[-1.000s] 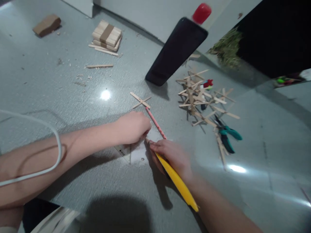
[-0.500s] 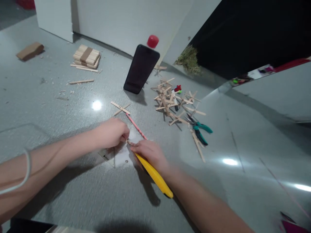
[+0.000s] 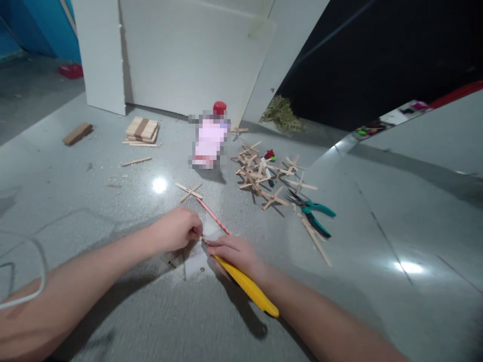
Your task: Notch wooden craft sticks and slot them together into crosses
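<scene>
My right hand (image 3: 237, 254) is closed around a yellow utility knife (image 3: 247, 284), its handle slanting toward me. Against the blade end, my left hand (image 3: 181, 227) pinches a small wooden craft stick (image 3: 202, 238); the fingers hide most of it. Under both hands lies a clear ruler (image 3: 171, 262), partly covered, with a small round bit beside it. A pink pencil (image 3: 212, 215) rests just beyond my right fingers. At its far tip are crossed craft sticks (image 3: 189, 191).
Several joined sticks (image 3: 254, 173) lie in a heap beyond, with teal-handled pliers (image 3: 313, 211) to the right. A phone (image 3: 210, 141) leans before a red-capped bottle (image 3: 219, 107). Bundled craft sticks (image 3: 141, 129) and a brown block (image 3: 78, 133) sit at the back left.
The view has tilted up, so everything sits lower in it. The phone's screen was dark and is now bright pink. Both hands keep their hold at the same spot.
</scene>
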A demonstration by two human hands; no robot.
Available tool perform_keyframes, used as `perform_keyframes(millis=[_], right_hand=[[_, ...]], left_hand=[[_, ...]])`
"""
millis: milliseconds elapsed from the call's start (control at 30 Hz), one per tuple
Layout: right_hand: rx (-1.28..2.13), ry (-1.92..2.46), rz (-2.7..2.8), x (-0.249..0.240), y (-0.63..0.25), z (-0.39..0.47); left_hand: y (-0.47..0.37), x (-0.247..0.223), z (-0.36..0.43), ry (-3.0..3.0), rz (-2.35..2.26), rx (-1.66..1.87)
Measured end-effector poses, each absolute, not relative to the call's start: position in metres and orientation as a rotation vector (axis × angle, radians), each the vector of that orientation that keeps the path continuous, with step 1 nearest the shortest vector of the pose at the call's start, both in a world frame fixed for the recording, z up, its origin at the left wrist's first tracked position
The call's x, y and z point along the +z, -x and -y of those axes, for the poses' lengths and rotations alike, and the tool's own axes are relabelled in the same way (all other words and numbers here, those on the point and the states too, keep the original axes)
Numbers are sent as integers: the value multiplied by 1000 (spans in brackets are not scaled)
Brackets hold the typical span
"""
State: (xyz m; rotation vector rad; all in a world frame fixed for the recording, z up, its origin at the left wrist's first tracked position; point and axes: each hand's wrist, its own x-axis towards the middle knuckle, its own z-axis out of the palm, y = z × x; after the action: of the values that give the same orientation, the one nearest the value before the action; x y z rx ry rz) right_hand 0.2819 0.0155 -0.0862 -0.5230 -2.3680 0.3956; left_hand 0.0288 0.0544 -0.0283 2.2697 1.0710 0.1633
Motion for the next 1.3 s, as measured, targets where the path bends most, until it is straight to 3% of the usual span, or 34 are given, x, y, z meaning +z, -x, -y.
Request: perform_keyframes(millis=[567, 1033, 1300], right_hand=[[268, 482, 2314, -80, -275, -8], [253, 312, 2250, -47, -278, 11], [462, 729, 2043, -52, -283, 6]], left_hand=[[-31, -36, -53, -2226, -1075, 197], [-32, -36, -50, -2185, -1077, 239], [-27, -35, -50, -2147, -1002, 314]])
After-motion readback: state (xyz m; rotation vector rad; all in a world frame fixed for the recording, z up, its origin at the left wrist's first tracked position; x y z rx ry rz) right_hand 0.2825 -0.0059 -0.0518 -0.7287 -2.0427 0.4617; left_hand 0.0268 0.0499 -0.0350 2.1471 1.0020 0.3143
